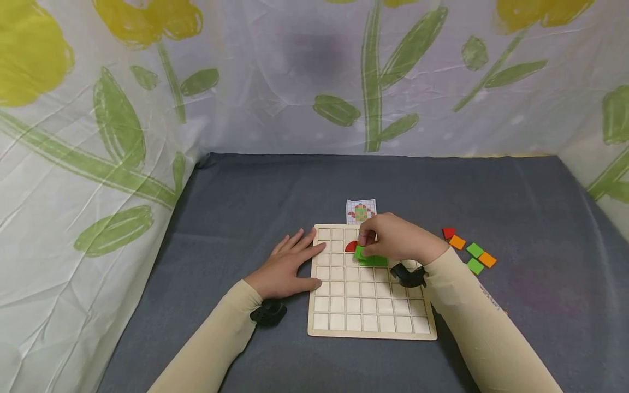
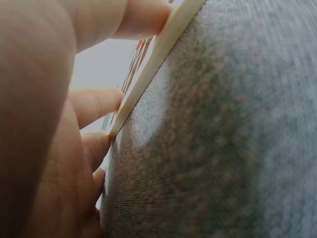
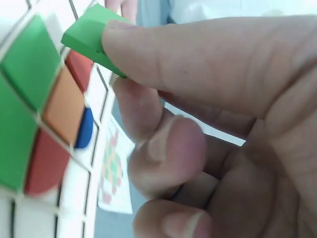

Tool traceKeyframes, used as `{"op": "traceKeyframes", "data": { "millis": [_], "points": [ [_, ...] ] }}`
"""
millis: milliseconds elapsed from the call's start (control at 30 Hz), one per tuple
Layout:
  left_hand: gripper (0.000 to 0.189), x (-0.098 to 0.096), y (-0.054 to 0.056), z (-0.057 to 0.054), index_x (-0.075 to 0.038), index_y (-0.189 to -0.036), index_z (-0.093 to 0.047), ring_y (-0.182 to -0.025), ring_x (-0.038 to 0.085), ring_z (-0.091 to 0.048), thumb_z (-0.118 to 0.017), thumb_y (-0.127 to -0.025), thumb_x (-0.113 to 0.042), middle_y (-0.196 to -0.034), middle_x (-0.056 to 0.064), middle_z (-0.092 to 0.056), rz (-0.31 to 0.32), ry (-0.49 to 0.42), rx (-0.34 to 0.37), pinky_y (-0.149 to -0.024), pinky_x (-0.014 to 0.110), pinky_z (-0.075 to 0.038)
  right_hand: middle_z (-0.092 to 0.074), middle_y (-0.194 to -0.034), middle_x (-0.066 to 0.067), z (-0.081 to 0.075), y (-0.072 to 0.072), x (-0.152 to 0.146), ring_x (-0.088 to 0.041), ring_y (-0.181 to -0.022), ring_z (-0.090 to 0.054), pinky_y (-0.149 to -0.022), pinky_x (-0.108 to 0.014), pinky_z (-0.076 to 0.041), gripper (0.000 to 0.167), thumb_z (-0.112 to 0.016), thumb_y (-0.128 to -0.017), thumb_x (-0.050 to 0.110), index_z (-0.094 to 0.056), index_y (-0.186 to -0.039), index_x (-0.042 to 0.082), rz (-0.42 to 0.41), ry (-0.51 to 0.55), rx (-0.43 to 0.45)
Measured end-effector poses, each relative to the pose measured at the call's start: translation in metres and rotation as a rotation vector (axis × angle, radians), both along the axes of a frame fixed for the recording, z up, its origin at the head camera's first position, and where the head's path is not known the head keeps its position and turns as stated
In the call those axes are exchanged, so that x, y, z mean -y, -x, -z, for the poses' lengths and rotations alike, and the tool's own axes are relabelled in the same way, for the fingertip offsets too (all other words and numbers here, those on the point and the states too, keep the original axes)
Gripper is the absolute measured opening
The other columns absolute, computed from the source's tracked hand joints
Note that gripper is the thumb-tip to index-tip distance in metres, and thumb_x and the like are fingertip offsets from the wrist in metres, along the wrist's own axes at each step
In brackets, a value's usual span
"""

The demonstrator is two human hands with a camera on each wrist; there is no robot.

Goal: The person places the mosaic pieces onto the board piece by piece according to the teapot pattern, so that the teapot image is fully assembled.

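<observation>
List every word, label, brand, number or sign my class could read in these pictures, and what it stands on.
No text is readable.
Right sleeve: dark marks, too small to read.
Pattern card: coloured grid picture, no legible lettering.
Board, held green tile: no lettering visible.

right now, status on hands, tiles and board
Right hand pinching green tile over board. Left hand touching board's left edge. Right hand blocking head view of placed orange tile.

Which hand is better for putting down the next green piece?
Probably the right hand: it pinches a green tile above the grid board, while the left hand touches the board's left edge.
</observation>
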State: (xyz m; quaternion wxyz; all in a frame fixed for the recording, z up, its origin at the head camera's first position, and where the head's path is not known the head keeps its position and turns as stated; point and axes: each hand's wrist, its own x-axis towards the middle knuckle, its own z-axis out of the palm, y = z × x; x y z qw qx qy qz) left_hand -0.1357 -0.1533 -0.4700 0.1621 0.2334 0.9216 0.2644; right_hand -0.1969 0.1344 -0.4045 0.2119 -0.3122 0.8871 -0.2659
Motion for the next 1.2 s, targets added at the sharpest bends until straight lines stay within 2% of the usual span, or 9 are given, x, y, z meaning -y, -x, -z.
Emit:
{"op": "traceKeyframes", "data": {
  "millis": [233, 533, 767, 1200],
  "points": [
    [0.079, 0.004, -0.002, 0.0, -0.021, -0.165, -0.039, -0.164, 0.03, -0.003, -0.071, -0.096, -0.043, -0.177, 0.002, -0.01, 0.007, -0.009, -0.009, -0.131, 0.056, 0.0, -0.07, -0.087, 0.006, 0.01, -0.005, 0.015, -0.012, -0.078, -0.062, -0.076, -0.032, -0.054, 0.011, -0.081, -0.093, 0.008, -0.072, -0.089, 0.013, -0.012, 0.078, 0.008],
    [0.079, 0.003, 0.0, 0.002, -0.023, -0.165, -0.037, -0.164, 0.028, -0.001, -0.07, -0.096, -0.045, -0.177, 0.0, -0.009, 0.004, -0.008, 0.001, -0.131, 0.054, 0.002, -0.074, -0.094, 0.003, 0.023, -0.006, 0.017, -0.01, -0.078, -0.061, -0.077, -0.031, -0.054, 0.006, -0.076, -0.095, 0.006, -0.075, -0.092, 0.01, -0.027, 0.084, -0.009],
    [0.08, 0.004, -0.001, 0.002, -0.021, -0.165, -0.038, -0.164, 0.029, -0.002, -0.07, -0.096, -0.045, -0.177, 0.002, -0.009, 0.001, -0.012, 0.001, -0.131, 0.055, 0.001, -0.073, -0.091, 0.005, 0.027, -0.006, 0.022, -0.009, -0.078, -0.061, -0.078, -0.029, -0.055, 0.005, -0.079, -0.093, 0.005, -0.078, -0.091, 0.009, -0.037, 0.033, -0.074],
    [0.08, -0.001, 0.0, 0.002, -0.022, -0.165, -0.038, -0.164, 0.029, -0.002, -0.07, -0.096, -0.045, -0.177, 0.001, -0.009, 0.0, -0.011, -0.006, -0.131, 0.055, 0.001, -0.078, -0.101, 0.0, 0.026, -0.008, 0.017, -0.01, -0.087, -0.069, -0.081, -0.03, -0.059, 0.006, -0.081, -0.092, 0.007, -0.083, -0.098, 0.008, -0.029, 0.045, -0.113]
  ]
}}
